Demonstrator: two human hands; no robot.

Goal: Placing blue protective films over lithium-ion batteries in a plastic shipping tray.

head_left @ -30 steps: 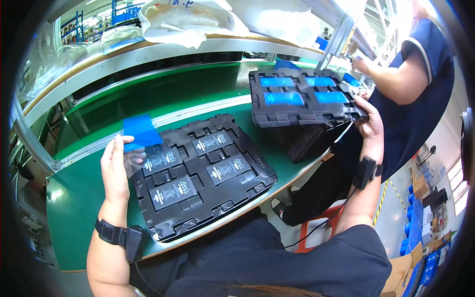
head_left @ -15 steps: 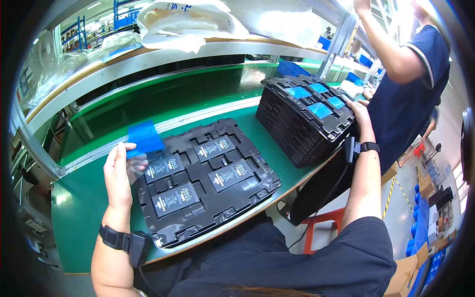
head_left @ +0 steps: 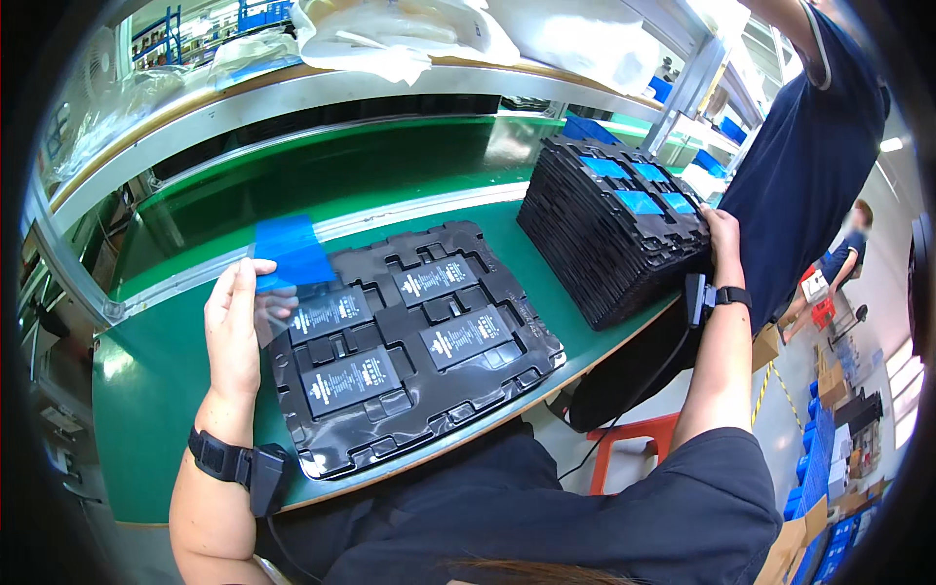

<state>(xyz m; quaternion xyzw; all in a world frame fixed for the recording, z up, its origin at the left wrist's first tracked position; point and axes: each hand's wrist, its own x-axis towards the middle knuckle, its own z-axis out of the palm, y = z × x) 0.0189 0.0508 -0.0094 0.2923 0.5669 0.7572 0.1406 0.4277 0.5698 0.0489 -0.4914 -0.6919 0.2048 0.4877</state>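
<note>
My left hand [head_left: 234,317] pinches a sheet of thin film with a blue part [head_left: 291,255] and a clear part, held up at the far left corner of a black plastic tray [head_left: 390,336]. In this tray's pockets lie several flat black battery packs [head_left: 351,380] with white print. To the right stands a tall stack of similar black trays [head_left: 604,249]. Blue patches [head_left: 639,203] show in the pockets of its top tray. My right hand [head_left: 723,239] is closed over the stack's right edge; some of its fingers are hidden.
The trays rest on a green worktop [head_left: 151,409]. Behind runs a sunken green surface [head_left: 390,161] under a shelf [head_left: 283,88] with plastic bags [head_left: 400,34]. A person in dark clothes [head_left: 780,175] stands close beyond the stack. A red stool [head_left: 624,444] is below the table edge.
The view has shifted slightly. My right hand sits nearer to me along the stack's edge. My left hand still holds the film in about the same place. The person's raised arm has moved.
</note>
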